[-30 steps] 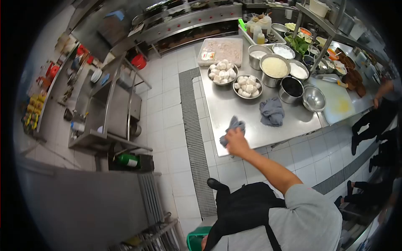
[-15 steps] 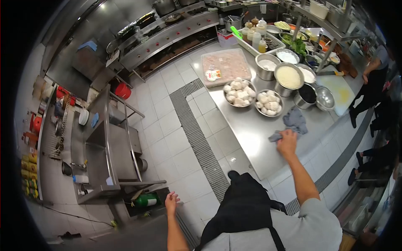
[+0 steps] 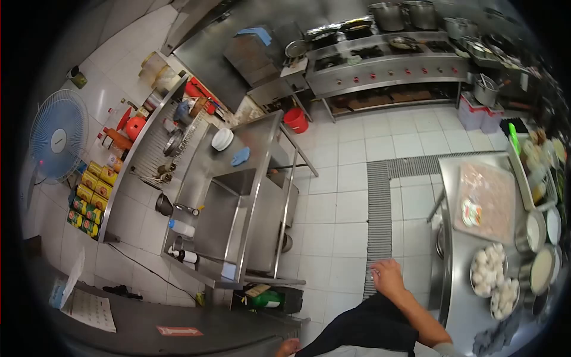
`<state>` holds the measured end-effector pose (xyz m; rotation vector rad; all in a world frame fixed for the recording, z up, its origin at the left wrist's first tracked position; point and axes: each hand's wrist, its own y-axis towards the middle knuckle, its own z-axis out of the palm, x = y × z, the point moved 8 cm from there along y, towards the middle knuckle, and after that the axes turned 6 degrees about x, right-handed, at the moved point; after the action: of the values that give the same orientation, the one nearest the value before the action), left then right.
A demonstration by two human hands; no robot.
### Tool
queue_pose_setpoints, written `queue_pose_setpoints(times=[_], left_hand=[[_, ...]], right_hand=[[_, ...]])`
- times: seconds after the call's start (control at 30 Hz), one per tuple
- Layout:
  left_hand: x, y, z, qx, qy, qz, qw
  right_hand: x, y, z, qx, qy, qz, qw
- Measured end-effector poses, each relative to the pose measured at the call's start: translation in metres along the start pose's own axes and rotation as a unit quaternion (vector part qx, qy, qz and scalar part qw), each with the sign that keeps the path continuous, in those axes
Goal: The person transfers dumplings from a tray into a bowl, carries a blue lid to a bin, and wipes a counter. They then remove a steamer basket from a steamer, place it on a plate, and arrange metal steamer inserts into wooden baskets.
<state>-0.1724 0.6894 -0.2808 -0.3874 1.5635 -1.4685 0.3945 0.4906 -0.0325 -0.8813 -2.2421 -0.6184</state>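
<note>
My right hand (image 3: 386, 277) is over the floor drain, left of the steel work table (image 3: 461, 321). Its fingers are loosely bent, with a gap to the thumb, and nothing shows in it. Part of my left hand (image 3: 289, 346) appears at the bottom edge, its fingers mostly hidden. A crumpled grey cloth (image 3: 496, 338) lies on the work table, apart from both hands. Above it are two bowls of white pieces (image 3: 489, 269) (image 3: 505, 297) and a clear container of pale pink food (image 3: 485, 202).
To the left stands a steel sink unit (image 3: 217, 229) with white plates (image 3: 222, 140) and a blue cloth (image 3: 241, 156). A stove (image 3: 386, 68) runs along the back, with a red bucket (image 3: 295, 120) near it. A fan (image 3: 58, 141) stands at far left.
The view has turned left, bringing the sink unit and fan further in. My right hand has let go of the grey cloth and moved off the table. My left hand is now mostly out of view.
</note>
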Motion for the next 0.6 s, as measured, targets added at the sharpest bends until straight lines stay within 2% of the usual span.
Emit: queue_pose_setpoints(times=[0.03,0.07,0.1,0.13,0.17,0.2,0.23,0.27,0.33,0.4,0.43,0.47,0.5,0.53,0.57,0.6], left_hand=[[-0.025,0.003,-0.007,0.057,0.052,0.069,0.995],[-0.034,0.008,0.008,0.204,-0.022,0.026,0.978],[-0.043,0.013,0.033,0.351,-0.097,-0.013,0.931],[-0.048,0.033,0.029,0.249,-0.088,0.020,0.964],[-0.056,0.051,0.018,0.094,-0.035,0.043,0.994],[-0.067,0.064,0.020,0.022,-0.004,0.050,0.999],[-0.081,0.077,0.026,-0.006,0.012,0.053,0.998],[-0.095,0.090,0.036,-0.016,0.022,0.057,0.998],[-0.133,0.122,0.053,-0.009,0.043,0.064,0.997],[-0.180,0.153,0.066,0.021,0.094,0.102,0.990],[-0.213,0.162,0.074,0.048,0.155,0.160,0.974],[-0.240,0.170,0.078,0.061,0.213,0.218,0.951],[-0.240,0.227,0.078,-0.010,-0.069,-0.020,0.997],[-0.331,0.205,0.085,-0.105,0.182,-0.009,0.978],[-0.389,0.237,0.089,-0.082,0.187,0.108,0.973],[-0.463,0.257,0.097,-0.110,0.400,0.118,0.902]], right_hand=[[0.022,0.040,0.008,0.050,0.010,-0.049,0.997],[0.039,0.072,0.016,0.103,0.017,-0.098,0.990],[0.047,0.103,0.019,0.111,0.009,-0.106,0.988],[0.058,0.131,0.024,0.136,0.002,-0.138,0.981],[0.064,0.160,0.031,0.160,-0.006,-0.171,0.972],[0.062,0.187,0.037,0.166,-0.016,-0.184,0.969],[0.052,0.213,0.050,0.194,-0.006,-0.180,0.964],[0.039,0.238,0.062,0.222,0.003,-0.174,0.959],[-0.024,0.284,0.094,0.247,0.077,-0.047,0.965],[-0.121,0.300,0.122,0.183,0.135,0.078,0.971],[-0.176,0.292,0.128,0.138,0.067,0.110,0.982],[-0.247,0.266,0.135,0.120,-0.055,0.199,0.971],[-0.336,0.220,0.176,0.136,-0.253,-0.049,0.956],[-0.467,0.152,0.228,0.334,-0.306,0.168,0.876],[-0.481,0.119,0.211,0.371,-0.089,0.347,0.857],[-0.479,0.075,0.181,0.247,0.205,0.579,0.750]])
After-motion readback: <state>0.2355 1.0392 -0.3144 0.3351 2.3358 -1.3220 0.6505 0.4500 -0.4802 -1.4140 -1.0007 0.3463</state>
